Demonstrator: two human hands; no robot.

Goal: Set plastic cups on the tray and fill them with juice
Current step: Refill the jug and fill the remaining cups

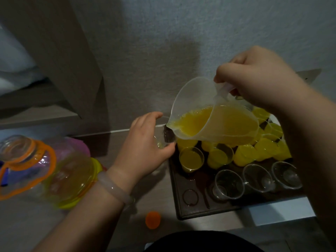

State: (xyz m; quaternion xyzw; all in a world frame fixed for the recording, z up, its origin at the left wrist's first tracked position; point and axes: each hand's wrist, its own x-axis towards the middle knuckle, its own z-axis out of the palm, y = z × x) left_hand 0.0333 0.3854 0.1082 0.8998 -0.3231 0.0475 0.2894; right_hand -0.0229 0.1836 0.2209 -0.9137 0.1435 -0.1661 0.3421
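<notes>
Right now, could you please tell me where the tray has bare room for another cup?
Free: the near-left corner of the tray, bordered by a filled cup behind and an empty cup to its right. Crowded: the far rows, packed with filled cups beneath the tilted jug.

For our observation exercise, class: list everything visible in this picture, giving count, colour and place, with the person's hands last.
Tray: one, dark, right side of the table.
Jug: one, translucent, orange juice inside, tilted above tray.
Filled cups: many, partly hidden by the jug, yellow, tray's far part.
Empty cups: three, clear, tray's near row.
Held cup: one, clear, tray's far left corner.
Bottle: one, clear with orange handle, lying at left.
Cap: one, orange, on the table before the tray.
Bracelet: one, pale, left wrist.
Left hand: fingers round the held cup.
Right hand: grips the jug's handle.
</notes>
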